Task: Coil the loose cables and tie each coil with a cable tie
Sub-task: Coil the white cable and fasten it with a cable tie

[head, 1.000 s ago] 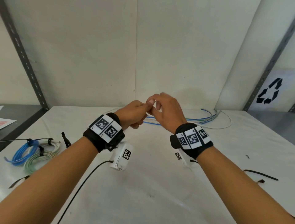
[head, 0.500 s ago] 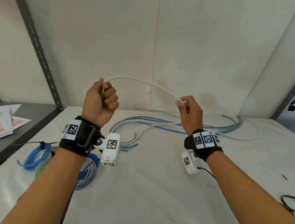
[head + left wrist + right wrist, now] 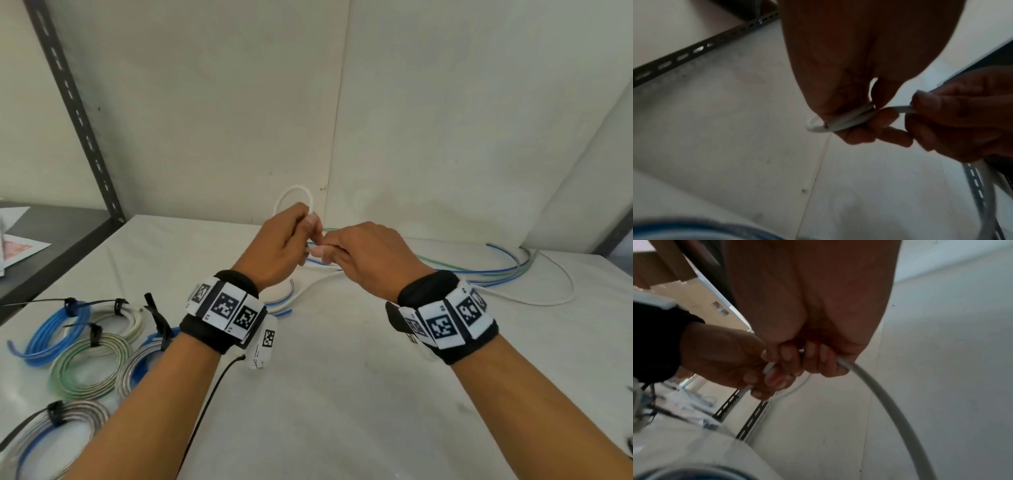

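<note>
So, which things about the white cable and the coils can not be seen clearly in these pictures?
- The white cable: how many loops are made; the left hand and right hand cover the crossing in all views.
- Its free end: the left wrist view is too dark and blurred to tell.
- The silver coil: cut off by the head view's lower left edge.
- The loose cables: their number is unclear; they overlap.

No readable words, brands or numbers show anywhere. The only signs are black-and-white square code markers [image 3: 224, 306] on both wristbands [image 3: 445, 320] and the small white wrist camera [image 3: 263, 344].
</note>
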{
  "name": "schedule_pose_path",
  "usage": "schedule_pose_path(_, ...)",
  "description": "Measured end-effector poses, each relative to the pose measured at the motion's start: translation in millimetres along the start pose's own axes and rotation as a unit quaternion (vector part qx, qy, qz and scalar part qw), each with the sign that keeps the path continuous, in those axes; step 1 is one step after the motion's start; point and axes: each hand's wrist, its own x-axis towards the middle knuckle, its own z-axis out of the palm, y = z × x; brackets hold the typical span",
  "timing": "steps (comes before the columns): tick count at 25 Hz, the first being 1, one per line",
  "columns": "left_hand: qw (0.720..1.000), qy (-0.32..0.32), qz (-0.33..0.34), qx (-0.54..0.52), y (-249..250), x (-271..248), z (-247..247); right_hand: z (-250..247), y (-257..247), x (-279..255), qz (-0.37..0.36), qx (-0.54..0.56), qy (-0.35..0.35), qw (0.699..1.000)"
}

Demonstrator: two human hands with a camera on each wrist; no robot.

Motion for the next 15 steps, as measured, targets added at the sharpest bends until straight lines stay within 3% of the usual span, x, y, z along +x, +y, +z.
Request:
schedule_pose_path(2, 0.998, -0.046, -0.033, 0.009, 7, -1, -2, -7, 3, -2, 0.017, 0.061, 0.064, 0.996)
schedule_pose_path(4, 0.984, -0.081, -0.116, -0.110, 15, -2, 0, -8, 15, 3, 0.027, 0.179, 0.174, 0.968)
schedule_pose_path(6, 0.951, -0.095, -0.172, -0.240, 25, -3, 3, -2, 21, 8, 0.027, 0.259, 0.242, 0.935)
schedule_pose_path(10, 0.890, -0.094, -0.209, -0.394, 32, -1, 4, 20, 16, 10, 0.043, 0.336, 0.270, 0.902)
schedule_pose_path(15, 0.859, -0.116, -0.212, -0.451, 27, -1, 8, 30, 10, 7, 0.073, 0.408, 0.317, 0.853)
